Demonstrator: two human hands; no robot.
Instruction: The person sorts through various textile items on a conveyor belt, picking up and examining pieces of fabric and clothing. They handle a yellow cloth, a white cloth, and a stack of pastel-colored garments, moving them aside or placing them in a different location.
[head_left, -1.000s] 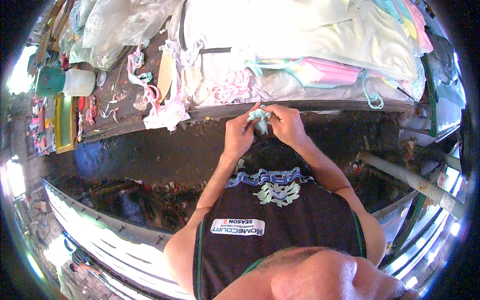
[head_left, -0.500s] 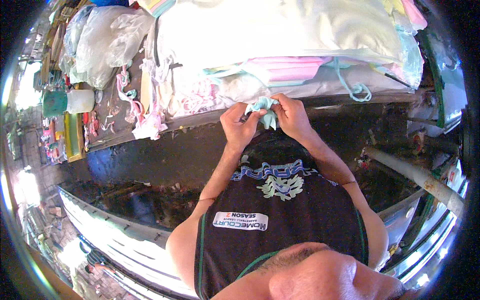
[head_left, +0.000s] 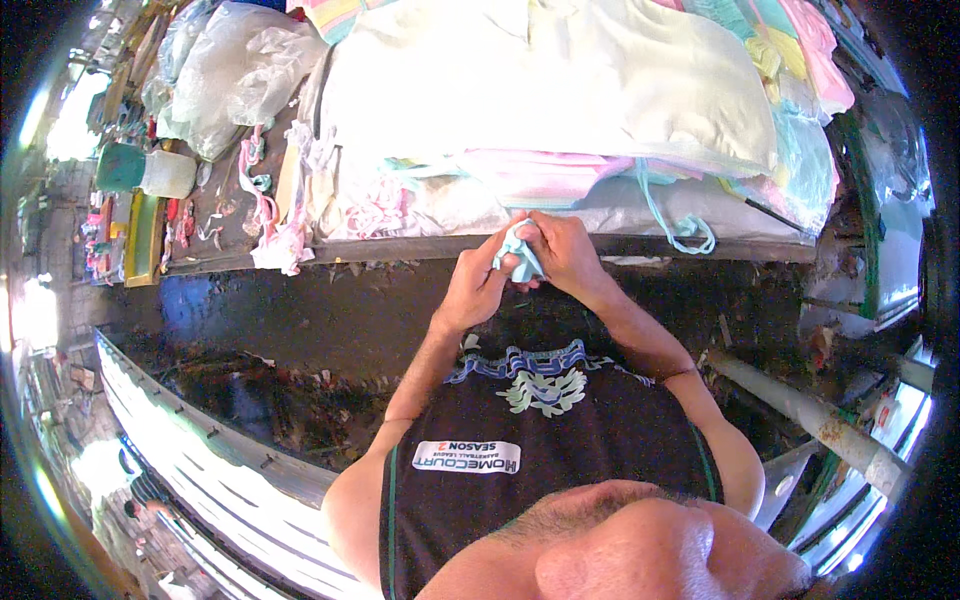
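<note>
A small bunched strip of light-blue cloth [head_left: 522, 258] is pinched between my two hands, just off the near edge of the table. My left hand [head_left: 482, 278] has its fingers closed on the strip from the left. From the other side my right hand [head_left: 562, 247] grips it too, thumb and fingers pressed together. The hands touch, and part of the cloth is hidden inside them. Beyond them lies a large cream-white cloth bundle [head_left: 560, 90], with folded pink and blue cloth [head_left: 540, 172] showing under its near edge.
A light-blue tie [head_left: 655, 205] loops toward the table edge on the right. Pink and white scraps [head_left: 375, 212] lie left of the bundle, with clear plastic bags [head_left: 235, 85] farther back. A white container [head_left: 168, 174] stands at the far left. A pipe [head_left: 790, 400] slants at right.
Both hands have come closer together and slightly nearer my body, and the blue cloth is more bunched between the fingers. The whole view has shifted a little.
</note>
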